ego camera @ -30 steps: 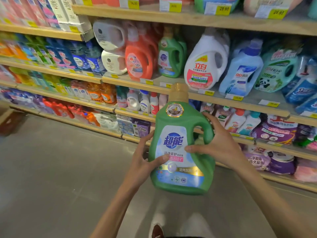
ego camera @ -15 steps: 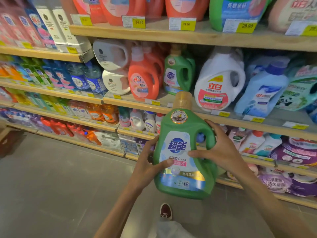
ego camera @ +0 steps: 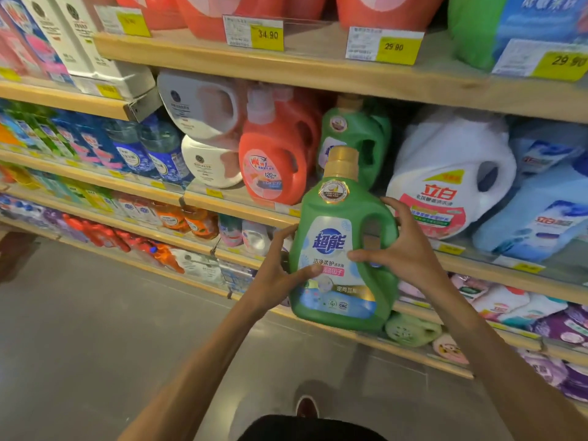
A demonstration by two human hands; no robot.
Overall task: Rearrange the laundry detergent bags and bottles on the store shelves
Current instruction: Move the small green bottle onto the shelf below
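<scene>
Both arms reach up from the bottom of the frame, the left hand (ego camera: 276,275) and right hand (ego camera: 404,249) clamped on either side of an upright green detergent bottle (ego camera: 342,249) (gold cap up) at centre frame. Behind it, between an orange bottle (ego camera: 273,163) and a white jug (ego camera: 445,183), stands a matching green bottle (ego camera: 359,128); the shelf edge (ego camera: 238,202) shows bare wood.
</scene>
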